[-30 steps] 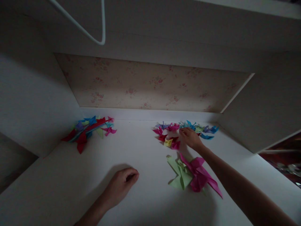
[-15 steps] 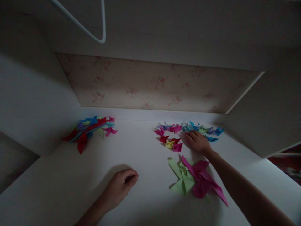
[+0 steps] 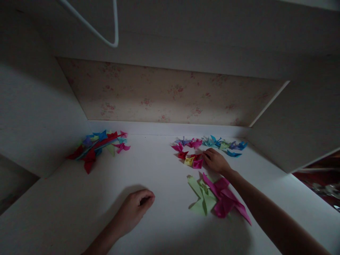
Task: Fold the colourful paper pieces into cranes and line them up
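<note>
On a smooth white surface (image 3: 154,163), the left hand (image 3: 134,209) curls narrowly, fingertips near thumb; the right hand (image 3: 216,161), grip impossible to tell, is beside a creased pink paper shape (image 3: 198,164).

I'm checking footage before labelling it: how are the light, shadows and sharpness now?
Head view: dim overall, no strong glare on the tabletop; head view: soft shadow beside the left hand, broader one across the near tabletop; head view: the small folded papers lack fine detail, so the right hand's fingertip contact is unclear.
</note>
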